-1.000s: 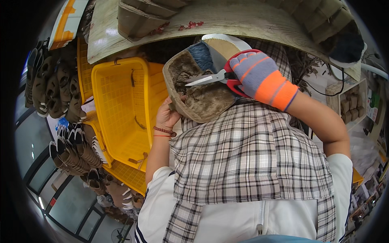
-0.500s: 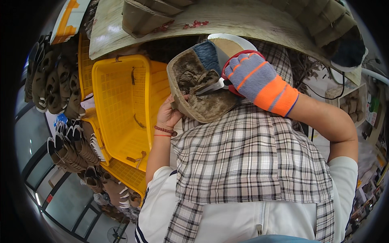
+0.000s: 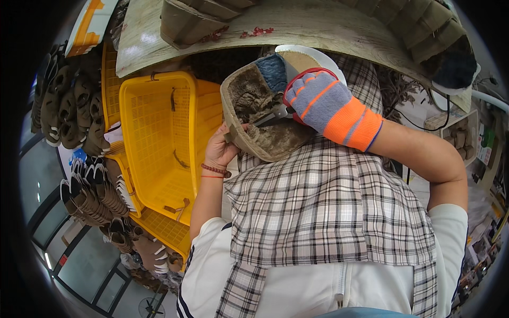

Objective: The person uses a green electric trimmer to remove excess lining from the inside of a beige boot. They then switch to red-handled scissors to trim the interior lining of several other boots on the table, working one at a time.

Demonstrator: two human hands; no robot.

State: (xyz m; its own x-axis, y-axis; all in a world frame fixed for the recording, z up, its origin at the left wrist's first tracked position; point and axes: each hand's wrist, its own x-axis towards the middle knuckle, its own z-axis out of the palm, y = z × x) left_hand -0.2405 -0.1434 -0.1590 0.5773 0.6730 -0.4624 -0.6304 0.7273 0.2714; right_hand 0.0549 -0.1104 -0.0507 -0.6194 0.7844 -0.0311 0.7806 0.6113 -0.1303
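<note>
A brown plush-lined piece (image 3: 239,90), looking like a shoe upper with its lining outward, lies over my lap below the bench. It has a blue patch at its far corner and a tan edge. My left hand (image 3: 219,149), bare, with a bead bracelet at the wrist, pinches its near left edge; some fingers are hidden beneath. In a grey and orange glove, my right hand (image 3: 324,100) is closed round the red handles of scissors (image 3: 274,115). The blades point left and rest against the plush, their tips close to my left fingertips.
A yellow plastic basket (image 3: 159,138) holding a few strips stands at left. Beside it hang and stack several brown shoes (image 3: 79,106). The wooden bench (image 3: 297,32) crosses the far side, carrying stacked tan pieces (image 3: 191,24). A white-rimmed rounded object (image 3: 335,69) sits behind my right hand.
My right hand and the scissors have shifted slightly left, and the blades have turned a little, looking darker now. My left hand keeps its hold on the piece, almost unmoved.
</note>
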